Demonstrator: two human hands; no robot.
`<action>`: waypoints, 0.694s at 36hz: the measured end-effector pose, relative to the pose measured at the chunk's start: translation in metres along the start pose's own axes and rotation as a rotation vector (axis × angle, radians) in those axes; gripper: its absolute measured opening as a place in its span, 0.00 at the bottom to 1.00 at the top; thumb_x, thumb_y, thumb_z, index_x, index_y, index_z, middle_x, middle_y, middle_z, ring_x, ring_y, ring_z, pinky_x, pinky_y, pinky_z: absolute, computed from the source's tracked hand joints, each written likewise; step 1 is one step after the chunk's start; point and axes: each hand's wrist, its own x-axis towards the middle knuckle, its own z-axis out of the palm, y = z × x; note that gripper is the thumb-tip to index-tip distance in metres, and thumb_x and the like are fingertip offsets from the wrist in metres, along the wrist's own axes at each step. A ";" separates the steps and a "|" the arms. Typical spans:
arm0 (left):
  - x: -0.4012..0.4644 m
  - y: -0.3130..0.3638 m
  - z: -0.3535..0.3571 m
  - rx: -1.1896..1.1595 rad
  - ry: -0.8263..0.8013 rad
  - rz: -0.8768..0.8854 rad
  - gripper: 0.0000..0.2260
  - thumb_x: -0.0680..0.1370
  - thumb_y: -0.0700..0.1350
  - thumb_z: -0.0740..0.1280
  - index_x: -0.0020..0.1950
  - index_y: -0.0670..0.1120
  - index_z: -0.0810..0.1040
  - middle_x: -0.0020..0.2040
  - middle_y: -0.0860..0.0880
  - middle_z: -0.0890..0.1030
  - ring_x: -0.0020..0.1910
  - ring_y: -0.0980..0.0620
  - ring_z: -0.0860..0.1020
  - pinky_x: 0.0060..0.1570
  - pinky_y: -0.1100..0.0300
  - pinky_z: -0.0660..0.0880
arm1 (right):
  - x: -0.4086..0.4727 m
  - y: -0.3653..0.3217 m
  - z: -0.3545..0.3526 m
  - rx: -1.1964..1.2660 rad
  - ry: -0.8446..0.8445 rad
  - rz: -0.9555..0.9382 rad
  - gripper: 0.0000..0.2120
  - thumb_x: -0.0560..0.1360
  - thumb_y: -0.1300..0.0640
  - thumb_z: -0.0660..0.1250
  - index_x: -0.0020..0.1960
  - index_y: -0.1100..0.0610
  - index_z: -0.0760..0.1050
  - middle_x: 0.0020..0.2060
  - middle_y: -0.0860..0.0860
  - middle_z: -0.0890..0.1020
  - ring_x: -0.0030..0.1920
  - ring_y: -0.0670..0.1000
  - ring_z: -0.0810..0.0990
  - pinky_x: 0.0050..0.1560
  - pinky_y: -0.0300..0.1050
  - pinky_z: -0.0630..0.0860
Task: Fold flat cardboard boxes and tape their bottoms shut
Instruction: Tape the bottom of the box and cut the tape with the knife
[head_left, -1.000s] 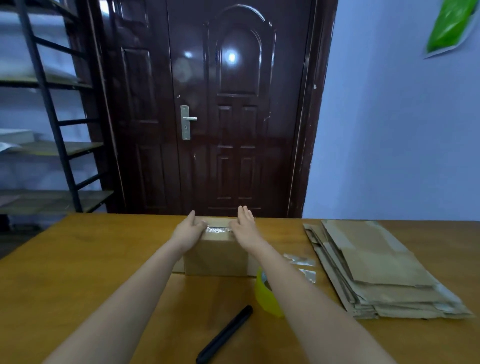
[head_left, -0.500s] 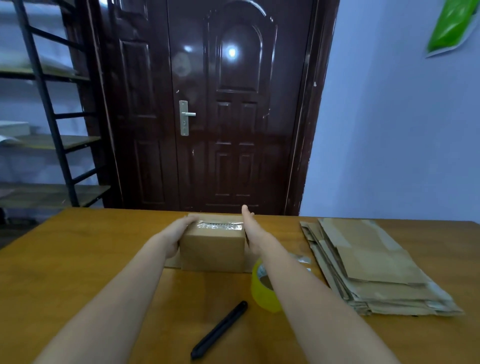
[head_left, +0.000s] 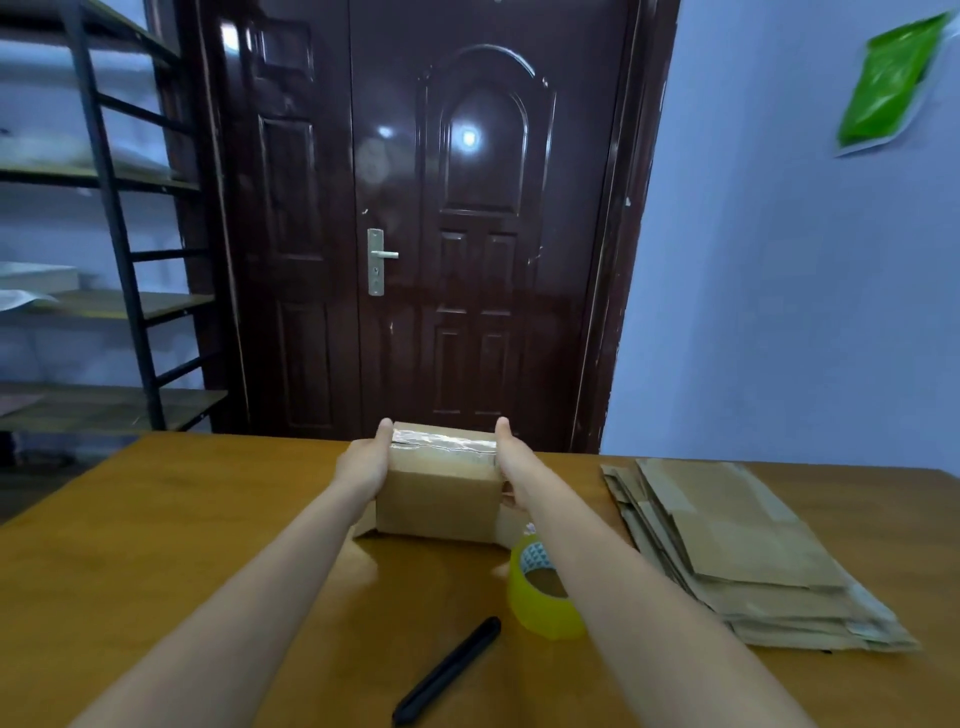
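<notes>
- Wooden surface (head_left: 156, 545) is stretching out before a dark door (head_left: 415, 234), carrying a folded cardboard box (head_left: 436, 499) near its far middle edge.
- Since a second ago, both hands are shifting from pressing the tape on top to flanking the box's sides: the left hand (head_left: 366, 462) is lying flat against the 9 o'clock side and the right hand (head_left: 511, 467) against the 3 o'clock side, fingers straight, clamping the box between the palms.
- Shiny tape (head_left: 447, 444) is running across the upward face, so the sealing of this bottom looks finished, and the box is probably about to be lifted or turned over.
- At the box's 3 o'clock a stack of flat boxes (head_left: 737, 551) is waiting; at its 5 o'clock a yellow tape roll (head_left: 540, 603) is sitting, with a black pen-like tool (head_left: 447, 670) at 6 o'clock.
- Right forearm is covering part of the roll and the box's right flap; whether the box is resting on the surface or slightly raised, I cannot tell.
</notes>
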 end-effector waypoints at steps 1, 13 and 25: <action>0.001 0.003 -0.001 -0.010 0.007 0.006 0.28 0.80 0.63 0.50 0.61 0.43 0.76 0.58 0.43 0.77 0.56 0.42 0.75 0.60 0.44 0.73 | 0.002 -0.002 0.000 0.003 0.013 -0.025 0.34 0.79 0.35 0.44 0.74 0.57 0.60 0.67 0.56 0.71 0.65 0.58 0.70 0.64 0.51 0.69; 0.008 0.027 -0.014 -0.256 0.017 0.228 0.16 0.82 0.55 0.56 0.51 0.45 0.75 0.42 0.56 0.73 0.43 0.57 0.71 0.51 0.57 0.63 | 0.005 -0.019 -0.012 0.169 0.088 -0.369 0.17 0.79 0.45 0.58 0.50 0.61 0.71 0.44 0.51 0.76 0.47 0.51 0.74 0.46 0.45 0.72; 0.044 -0.008 -0.007 -0.186 0.034 0.312 0.18 0.75 0.28 0.63 0.60 0.45 0.71 0.53 0.49 0.75 0.54 0.47 0.73 0.41 0.61 0.74 | 0.046 -0.021 -0.001 -0.246 0.111 -0.506 0.14 0.71 0.70 0.61 0.53 0.57 0.69 0.38 0.48 0.73 0.43 0.52 0.73 0.41 0.45 0.72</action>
